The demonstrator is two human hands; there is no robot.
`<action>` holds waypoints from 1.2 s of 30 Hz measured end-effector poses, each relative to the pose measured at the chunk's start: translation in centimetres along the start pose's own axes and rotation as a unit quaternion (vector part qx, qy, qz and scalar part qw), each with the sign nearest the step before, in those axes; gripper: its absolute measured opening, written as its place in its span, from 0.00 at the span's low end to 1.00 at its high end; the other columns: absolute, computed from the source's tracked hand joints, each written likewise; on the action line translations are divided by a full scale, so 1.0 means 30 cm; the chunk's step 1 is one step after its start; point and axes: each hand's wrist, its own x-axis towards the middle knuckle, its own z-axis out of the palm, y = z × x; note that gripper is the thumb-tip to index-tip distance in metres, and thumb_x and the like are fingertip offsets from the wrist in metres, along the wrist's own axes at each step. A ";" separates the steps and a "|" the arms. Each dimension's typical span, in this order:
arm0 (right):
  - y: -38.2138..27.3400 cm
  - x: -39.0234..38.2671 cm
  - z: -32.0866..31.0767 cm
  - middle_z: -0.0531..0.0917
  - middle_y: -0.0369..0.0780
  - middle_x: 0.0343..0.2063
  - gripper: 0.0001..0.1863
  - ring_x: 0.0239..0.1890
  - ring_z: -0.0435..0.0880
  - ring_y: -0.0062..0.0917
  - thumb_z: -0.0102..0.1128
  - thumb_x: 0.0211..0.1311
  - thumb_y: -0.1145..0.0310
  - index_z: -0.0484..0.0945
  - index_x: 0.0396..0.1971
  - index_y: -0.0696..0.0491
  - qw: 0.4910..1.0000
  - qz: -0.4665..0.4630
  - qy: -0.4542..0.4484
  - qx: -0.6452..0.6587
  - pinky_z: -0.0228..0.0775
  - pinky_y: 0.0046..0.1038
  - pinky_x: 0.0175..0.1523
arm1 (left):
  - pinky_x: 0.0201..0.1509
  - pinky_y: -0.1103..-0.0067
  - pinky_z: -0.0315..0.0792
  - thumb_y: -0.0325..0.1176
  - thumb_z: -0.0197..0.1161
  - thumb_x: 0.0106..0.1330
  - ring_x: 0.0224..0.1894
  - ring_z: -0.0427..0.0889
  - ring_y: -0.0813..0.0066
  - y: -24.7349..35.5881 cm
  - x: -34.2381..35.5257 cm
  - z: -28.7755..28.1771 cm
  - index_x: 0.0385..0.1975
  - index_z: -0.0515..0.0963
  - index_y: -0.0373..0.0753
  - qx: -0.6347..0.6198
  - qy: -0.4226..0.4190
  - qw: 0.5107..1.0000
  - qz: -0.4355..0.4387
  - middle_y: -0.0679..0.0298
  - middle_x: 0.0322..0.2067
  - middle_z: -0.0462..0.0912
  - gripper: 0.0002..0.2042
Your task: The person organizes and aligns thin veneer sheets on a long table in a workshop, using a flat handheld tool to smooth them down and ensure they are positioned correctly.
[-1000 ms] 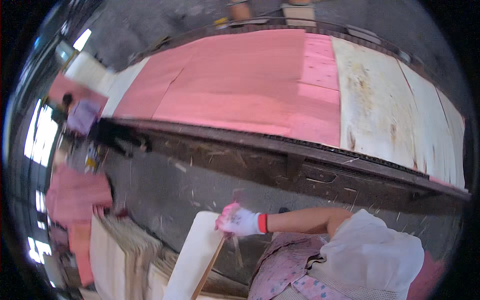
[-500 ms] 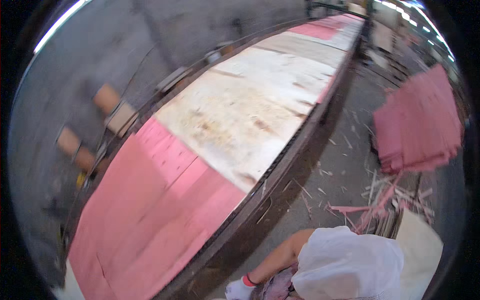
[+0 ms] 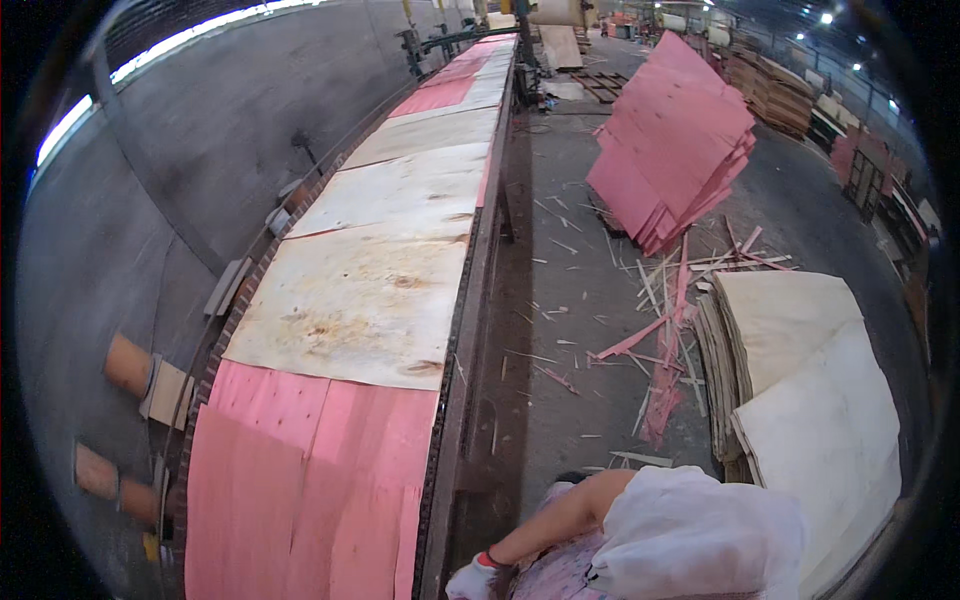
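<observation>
My right hand (image 3: 470, 580), in a white glove with a red cuff, is low in the head view beside the conveyor's dark metal edge (image 3: 448, 468). Its fingers run out of frame, so what they hold is hidden. My left hand is not in view. Pink veneer sheets (image 3: 250, 470) lie on the long conveyor next to me, with pale, knotted sheets (image 3: 350, 300) farther along it. To the right of my arm stands a stack of pale veneer (image 3: 805, 420), its top sheets curved.
A leaning stack of pink sheets (image 3: 670, 140) stands on the right, with scattered strips (image 3: 660, 340) on the floor. Stacked boards (image 3: 765, 95), pallets (image 3: 600, 85) and machinery (image 3: 440, 45) are farther back. Rollers (image 3: 130, 365) lie left of the conveyor.
My view has swung right along the conveyor; the other person has left the frame. My right hand has dropped low in frame, and the pale board it gripped earlier is no longer visible.
</observation>
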 end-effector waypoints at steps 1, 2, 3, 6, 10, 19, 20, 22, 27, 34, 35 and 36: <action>0.038 0.013 0.002 0.83 0.48 0.26 0.19 0.30 0.82 0.32 0.67 0.45 0.60 0.81 0.36 0.57 0.998 0.034 0.002 -0.044 0.73 0.38 0.36 | 0.35 0.75 0.75 0.35 0.49 0.71 0.35 0.79 0.67 0.030 -0.009 0.074 0.46 0.72 0.46 -0.050 -0.040 0.998 0.011 0.63 0.36 0.78 0.09; 0.084 0.027 -0.003 0.83 0.47 0.26 0.20 0.30 0.81 0.31 0.65 0.46 0.59 0.80 0.37 0.56 0.994 0.067 0.004 -0.088 0.72 0.37 0.36 | 0.35 0.76 0.75 0.36 0.50 0.71 0.36 0.79 0.66 0.078 -0.022 0.132 0.44 0.72 0.44 -0.099 -0.080 0.992 0.024 0.62 0.37 0.78 0.08; 0.125 0.063 0.008 0.81 0.45 0.23 0.16 0.27 0.79 0.32 0.65 0.42 0.62 0.79 0.31 0.56 0.994 0.070 0.023 -0.082 0.69 0.38 0.33 | 0.35 0.77 0.76 0.36 0.51 0.71 0.36 0.80 0.66 0.124 -0.037 0.175 0.46 0.71 0.43 -0.232 -0.150 0.960 -0.049 0.61 0.38 0.79 0.09; 0.218 0.135 0.048 0.77 0.42 0.16 0.11 0.20 0.75 0.33 0.64 0.34 0.69 0.76 0.20 0.57 0.992 0.088 0.065 -0.056 0.64 0.39 0.26 | 0.35 0.78 0.75 0.37 0.54 0.70 0.37 0.80 0.68 0.271 -0.103 0.225 0.48 0.71 0.38 -0.619 -0.277 0.684 -0.269 0.59 0.40 0.79 0.12; 0.203 0.166 0.111 0.79 0.42 0.19 0.12 0.24 0.78 0.32 0.65 0.34 0.69 0.77 0.22 0.58 0.977 0.170 0.125 -0.038 0.68 0.38 0.29 | 0.34 0.75 0.73 0.37 0.57 0.69 0.35 0.79 0.70 0.442 -0.384 0.196 0.50 0.72 0.34 -0.787 -0.255 0.395 -0.399 0.60 0.37 0.80 0.15; 0.124 0.216 0.072 0.85 0.44 0.28 0.14 0.32 0.85 0.40 0.64 0.46 0.58 0.82 0.30 0.52 0.872 0.309 0.122 -0.361 0.74 0.46 0.37 | 0.40 0.76 0.74 0.48 0.58 0.66 0.36 0.78 0.64 0.578 -1.317 0.083 0.54 0.69 0.38 -0.721 -0.432 0.164 -0.517 0.58 0.41 0.78 0.24; 0.133 0.225 0.083 0.85 0.44 0.27 0.14 0.31 0.84 0.40 0.64 0.46 0.58 0.82 0.30 0.52 0.867 0.280 0.124 -0.393 0.73 0.45 0.37 | 0.39 0.76 0.74 0.49 0.58 0.66 0.36 0.78 0.65 0.630 -1.322 0.048 0.54 0.69 0.38 -0.707 -0.447 0.145 -0.528 0.59 0.41 0.78 0.24; 0.139 0.250 0.122 0.84 0.44 0.26 0.13 0.29 0.84 0.39 0.63 0.47 0.58 0.82 0.28 0.52 0.843 0.247 0.134 -0.458 0.72 0.45 0.36 | 0.38 0.76 0.74 0.50 0.57 0.66 0.35 0.78 0.65 0.719 -1.279 -0.016 0.54 0.69 0.39 -0.691 -0.467 0.114 -0.539 0.59 0.40 0.78 0.24; -0.018 0.353 0.183 0.81 0.43 0.24 0.15 0.27 0.80 0.33 0.62 0.49 0.58 0.79 0.30 0.55 0.940 0.082 0.249 -0.221 0.69 0.39 0.34 | 0.36 0.77 0.73 0.52 0.56 0.65 0.32 0.77 0.66 0.834 -1.085 -0.124 0.53 0.70 0.40 -0.692 -0.483 0.071 -0.531 0.60 0.38 0.78 0.24; -0.468 0.240 -0.012 0.81 0.49 0.36 0.24 0.40 0.79 0.35 0.59 0.50 0.52 0.76 0.43 0.54 0.982 0.067 0.134 -0.112 0.67 0.41 0.50 | 0.32 0.77 0.72 0.54 0.55 0.65 0.29 0.76 0.68 0.952 -0.972 -0.197 0.52 0.71 0.42 -0.686 -0.493 0.027 -0.534 0.61 0.34 0.79 0.24; -0.512 0.216 -0.043 0.82 0.51 0.39 0.25 0.45 0.81 0.36 0.59 0.50 0.53 0.77 0.46 0.54 0.977 0.100 0.123 -0.146 0.68 0.41 0.55 | 0.32 0.77 0.71 0.55 0.54 0.65 0.29 0.76 0.68 0.968 -0.958 -0.206 0.51 0.71 0.42 -0.685 -0.494 0.024 -0.535 0.61 0.34 0.79 0.24; -0.540 0.188 -0.074 0.79 0.49 0.31 0.20 0.36 0.79 0.35 0.60 0.48 0.56 0.75 0.37 0.55 0.975 0.072 0.170 -0.121 0.66 0.40 0.46 | 0.31 0.77 0.71 0.55 0.54 0.65 0.28 0.76 0.68 0.981 -0.946 -0.217 0.51 0.71 0.43 -0.682 -0.498 0.022 -0.535 0.61 0.33 0.79 0.24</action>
